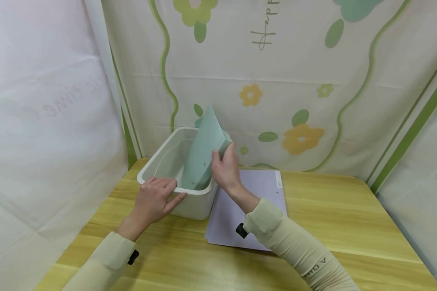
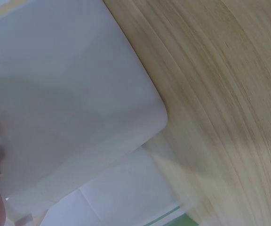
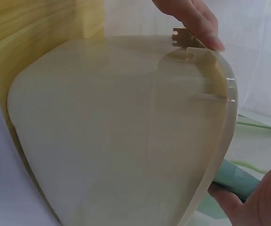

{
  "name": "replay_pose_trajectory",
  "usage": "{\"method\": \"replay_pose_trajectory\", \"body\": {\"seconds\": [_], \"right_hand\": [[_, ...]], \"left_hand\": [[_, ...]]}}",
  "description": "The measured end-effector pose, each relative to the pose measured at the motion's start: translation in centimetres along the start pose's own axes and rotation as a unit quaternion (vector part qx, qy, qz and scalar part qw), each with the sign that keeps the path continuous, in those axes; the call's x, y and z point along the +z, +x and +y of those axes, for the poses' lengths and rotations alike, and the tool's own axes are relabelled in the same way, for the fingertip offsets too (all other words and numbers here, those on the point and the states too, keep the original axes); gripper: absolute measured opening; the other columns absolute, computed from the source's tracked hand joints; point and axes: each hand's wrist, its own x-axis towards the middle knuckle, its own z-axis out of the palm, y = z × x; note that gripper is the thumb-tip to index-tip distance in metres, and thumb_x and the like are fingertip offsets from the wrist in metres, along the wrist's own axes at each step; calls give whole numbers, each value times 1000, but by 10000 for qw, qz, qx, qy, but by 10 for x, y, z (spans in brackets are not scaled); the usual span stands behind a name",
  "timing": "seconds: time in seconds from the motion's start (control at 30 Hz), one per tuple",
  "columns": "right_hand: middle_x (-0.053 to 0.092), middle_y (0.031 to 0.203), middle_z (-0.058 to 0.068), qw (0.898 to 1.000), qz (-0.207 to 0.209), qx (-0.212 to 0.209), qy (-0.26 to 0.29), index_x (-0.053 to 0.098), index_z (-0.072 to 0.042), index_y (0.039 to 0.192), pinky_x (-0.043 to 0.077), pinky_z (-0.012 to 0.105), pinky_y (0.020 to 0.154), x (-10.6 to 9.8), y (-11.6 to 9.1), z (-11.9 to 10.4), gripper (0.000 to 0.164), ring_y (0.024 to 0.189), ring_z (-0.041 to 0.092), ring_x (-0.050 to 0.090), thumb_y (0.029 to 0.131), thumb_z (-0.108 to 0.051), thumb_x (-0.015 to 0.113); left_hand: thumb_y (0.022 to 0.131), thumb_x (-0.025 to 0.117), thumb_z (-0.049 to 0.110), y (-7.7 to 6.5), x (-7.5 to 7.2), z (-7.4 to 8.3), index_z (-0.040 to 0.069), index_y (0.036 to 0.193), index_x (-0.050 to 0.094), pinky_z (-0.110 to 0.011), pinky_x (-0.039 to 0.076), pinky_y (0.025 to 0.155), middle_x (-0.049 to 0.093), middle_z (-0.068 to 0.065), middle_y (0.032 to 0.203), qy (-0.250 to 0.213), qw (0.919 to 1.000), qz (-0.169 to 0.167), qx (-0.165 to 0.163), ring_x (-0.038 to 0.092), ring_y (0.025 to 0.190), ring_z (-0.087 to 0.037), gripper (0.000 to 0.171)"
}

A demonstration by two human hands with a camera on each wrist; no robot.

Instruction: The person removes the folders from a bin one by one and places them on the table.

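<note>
A white plastic bin (image 1: 193,206) stands toward the back left of the table. My left hand (image 1: 155,201) grips its near rim, fingers hooked over the inside and thumb along the outside. A light green folder (image 1: 203,151) stands tilted in the bin, its pointed top above the far rim. My right hand (image 1: 226,169) pinches the folder's right edge between thumb and fingers at the bin's right rim. In the right wrist view the green folder (image 3: 236,182) shows beyond the bin's wall (image 3: 116,122). Its lower end is partly hidden inside.
Lilac folders (image 1: 227,216) lie flat against the bin's right side, partly under my right forearm. The wooden table (image 1: 331,214) reaches right and forward. A white cloth with printed flowers (image 1: 302,138) hangs close behind the bin; another white cloth (image 1: 51,141) hangs at the left.
</note>
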Motion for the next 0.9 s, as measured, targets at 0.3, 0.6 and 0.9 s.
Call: {"method": "replay_pose_trajectory", "body": {"seconds": [0.3, 0.6, 0.9], "right_hand": [[60, 114, 23, 9994, 294, -24, -192, 40, 4, 131, 54, 44, 85, -2, 6, 4, 32, 101, 26, 63, 103, -10, 50], [55, 126, 22, 9984, 375, 345, 232, 38, 4, 136, 55, 47, 90, -7, 10, 0, 41, 114, 30, 61, 98, -4, 54], [51, 136, 20, 9971, 257, 426, 574, 35, 3, 140, 49, 46, 103, -9, 10, -2, 43, 126, 29, 55, 100, -1, 50]], "left_hand": [[105, 35, 63, 0, 0, 0, 14, 78, 41, -39, 41, 60, 36, 6, 65, -19, 10000, 54, 32, 44, 57, -16, 56], [105, 34, 63, 0, 1, 0, 15, 78, 41, -41, 45, 62, 37, 6, 65, -25, 10000, 51, 15, 49, 58, -17, 56], [105, 33, 63, 0, 0, 0, 14, 78, 43, -41, 45, 61, 41, 6, 65, -6, 10000, 43, 29, 50, 59, -17, 57]]}}
